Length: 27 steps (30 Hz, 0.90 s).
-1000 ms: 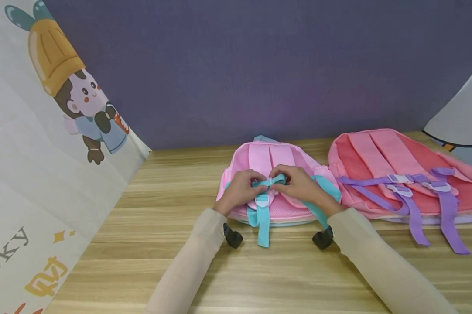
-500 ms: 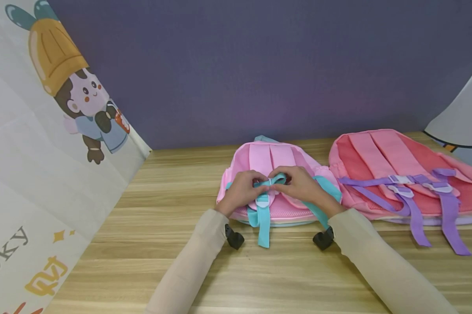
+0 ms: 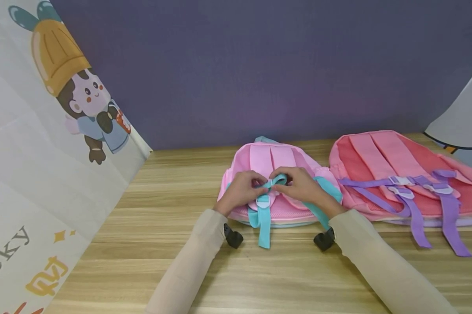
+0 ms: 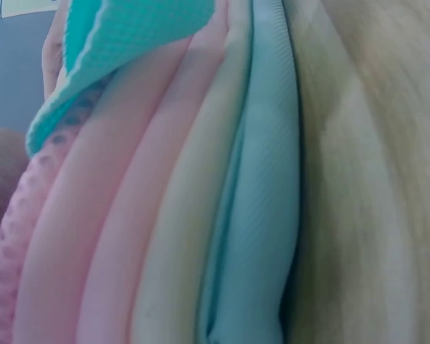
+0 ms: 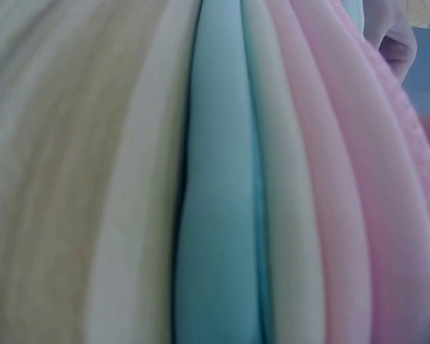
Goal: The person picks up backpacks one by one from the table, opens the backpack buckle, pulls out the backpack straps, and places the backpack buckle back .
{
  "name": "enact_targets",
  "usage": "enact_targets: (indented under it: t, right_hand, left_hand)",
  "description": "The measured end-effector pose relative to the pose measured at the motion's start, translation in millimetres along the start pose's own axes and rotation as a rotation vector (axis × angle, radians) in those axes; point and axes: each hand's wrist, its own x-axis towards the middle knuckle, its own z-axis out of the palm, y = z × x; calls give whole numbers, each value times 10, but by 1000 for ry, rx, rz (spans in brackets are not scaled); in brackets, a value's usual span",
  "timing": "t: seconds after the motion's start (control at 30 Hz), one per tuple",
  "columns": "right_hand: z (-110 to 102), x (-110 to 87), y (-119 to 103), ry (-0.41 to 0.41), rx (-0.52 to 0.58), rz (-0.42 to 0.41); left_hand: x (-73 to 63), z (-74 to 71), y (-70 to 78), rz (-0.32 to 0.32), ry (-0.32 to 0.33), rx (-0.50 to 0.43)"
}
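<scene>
A small pink backpack (image 3: 247,152) lies on the table with its shoulder straps facing up. Over its middle, my left hand (image 3: 241,189) pinches a turquoise webbing strap (image 3: 278,179) between thumb and fingers. Just to the right, my right hand (image 3: 299,185) pinches the same strap, which bends into a loop by the fingertips. A bit of white shows on the strap between the hands, partly covered by fingers. Below the left hand, a turquoise strap end (image 3: 264,226) hangs from a white slider buckle (image 3: 263,201). Both wrist views show mostly the backpack's layered edge (image 4: 158,186).
A larger coral-pink backpack (image 3: 346,152) lies against the small one on the right, with purple straps (image 3: 416,222) and a fastened white buckle (image 3: 401,180). A dark panel (image 3: 236,74) stands behind the wooden table (image 3: 161,209). A printed white sheet (image 3: 24,152) borders the left.
The turquoise loop at the right fingertips has opened into a rounder shape. Both hands stay at nearly the same spot over the backpack.
</scene>
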Motion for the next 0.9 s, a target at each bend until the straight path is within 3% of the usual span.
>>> enact_targets:
  t: [0.2, 0.4, 0.9]
  right_hand:
    - [-11, -14, 5, 0, 6, 8]
    - [-19, -12, 4, -7, 16, 6]
    - [-11, -8, 9, -9, -8, 6]
  left_hand:
    - [4, 35, 6, 46, 16, -13]
    - [11, 61, 6, 50, 25, -34]
    - [14, 59, -24, 6, 37, -64]
